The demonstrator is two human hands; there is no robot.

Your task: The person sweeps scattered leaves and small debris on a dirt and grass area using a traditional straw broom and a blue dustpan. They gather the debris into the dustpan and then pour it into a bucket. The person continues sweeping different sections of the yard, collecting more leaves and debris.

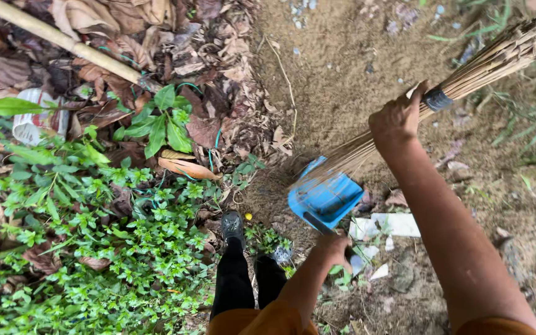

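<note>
**A:** I'm watching the feed from here. Start me at the left edge.

**B:** Far left I see green weeds (94, 248) low down and a bed of dry leaves (156, 37) above them. A bamboo pole (57, 38) slants across the top corner, and a crumpled white wrapper (35, 118) lies at the leaves' edge. Lower, near the middle, the person's legs in black (237, 279) run down to a dark shoe (232, 226).

**A:** And the left hand?

**B:** I see the left hand (333, 248) just right of the shoe, fingers curled round the dark handle of the blue dustpan (324, 198). The pan sits just above that hand, tilted down onto bare dirt (330, 80), its mouth facing the leaves.

**A:** What is at the pan?

**B:** The broom (485, 62), a bundle of thin sticks. Its blurred tips meet the pan's top edge. From there it rises up and to the right, past the hand that grips it, to the top right corner.

**A:** The right hand, then?

**B:** The right hand (398, 121) is wrapped tight round the bundle, just below a dark band that binds the sticks. It is well above and right of the pan.

**A:** Anything under that arm?

**B:** White paper scraps (395, 224) on the dirt, just right of the pan, some touching its lower edge as far as I can tell.
</note>
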